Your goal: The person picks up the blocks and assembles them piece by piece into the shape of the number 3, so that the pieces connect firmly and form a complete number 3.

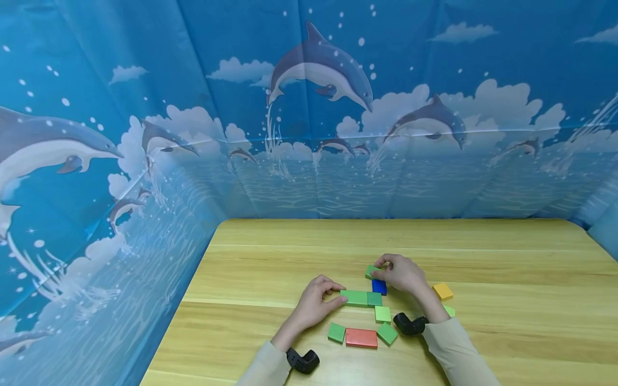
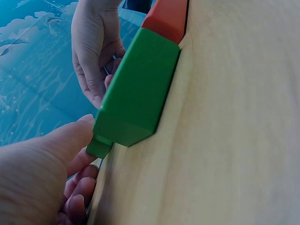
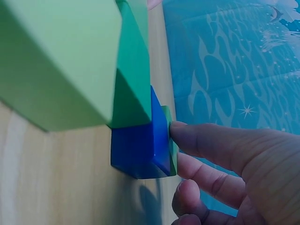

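The left hand pinches the left end of a long green block, its thumb at the near edge. In the left wrist view that block's end shows at the thumb tip, partly hidden behind a nearer green block. Farther back, the right hand holds a small green block between thumb and fingers, right at the far end of a blue block. The right wrist view has the thumb pressed along this green block, just beyond the blue one. A darker green block adjoins the long one.
Below them lie a light green block and a row of a green block, a red block and another green block. A yellow block and a partly hidden light green block lie beside the right forearm.
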### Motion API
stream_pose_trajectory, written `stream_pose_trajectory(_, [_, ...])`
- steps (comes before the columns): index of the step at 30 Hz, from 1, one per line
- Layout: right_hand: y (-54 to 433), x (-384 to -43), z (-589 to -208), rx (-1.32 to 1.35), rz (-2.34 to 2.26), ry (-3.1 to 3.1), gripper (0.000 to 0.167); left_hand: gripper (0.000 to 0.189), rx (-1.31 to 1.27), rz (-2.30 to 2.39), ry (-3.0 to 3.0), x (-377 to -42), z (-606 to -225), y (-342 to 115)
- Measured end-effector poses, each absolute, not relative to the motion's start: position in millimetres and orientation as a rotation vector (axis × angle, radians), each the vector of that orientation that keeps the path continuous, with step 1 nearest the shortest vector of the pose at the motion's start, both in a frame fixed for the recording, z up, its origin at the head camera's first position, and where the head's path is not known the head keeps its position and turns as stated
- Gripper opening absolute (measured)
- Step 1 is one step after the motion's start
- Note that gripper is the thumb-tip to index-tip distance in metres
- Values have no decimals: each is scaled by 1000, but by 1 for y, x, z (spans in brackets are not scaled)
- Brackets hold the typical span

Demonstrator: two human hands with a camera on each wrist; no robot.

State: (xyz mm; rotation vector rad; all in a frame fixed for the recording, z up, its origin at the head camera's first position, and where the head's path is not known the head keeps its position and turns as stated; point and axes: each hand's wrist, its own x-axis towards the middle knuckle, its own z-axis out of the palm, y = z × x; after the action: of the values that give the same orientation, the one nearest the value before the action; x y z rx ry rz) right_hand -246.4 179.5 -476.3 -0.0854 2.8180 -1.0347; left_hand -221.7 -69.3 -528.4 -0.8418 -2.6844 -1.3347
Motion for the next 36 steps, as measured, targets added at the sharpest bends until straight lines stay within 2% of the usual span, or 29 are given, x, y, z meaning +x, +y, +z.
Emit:
stream_pose_trajectory(11, [179, -246, -477, -83, -1043, 2818, 30, 27, -826, -1360, -2693, -221, -528, -69])
stream_pose_trajectory(19, [191, -237, -464, -144, -1113, 2896, 40, 28, -838, -1333, -2682, -221, -530, -69])
stream_pose_trajectory(28, [240, -198, -430, -129, -957, 3102, 43, 29, -833, -1347, -2695, -220, -529, -68])
stream_pose_trajectory(36, [273, -158, -438, -72, -560, 2950, 45, 28, -830, -1320, -2694, -223, -530, -69])
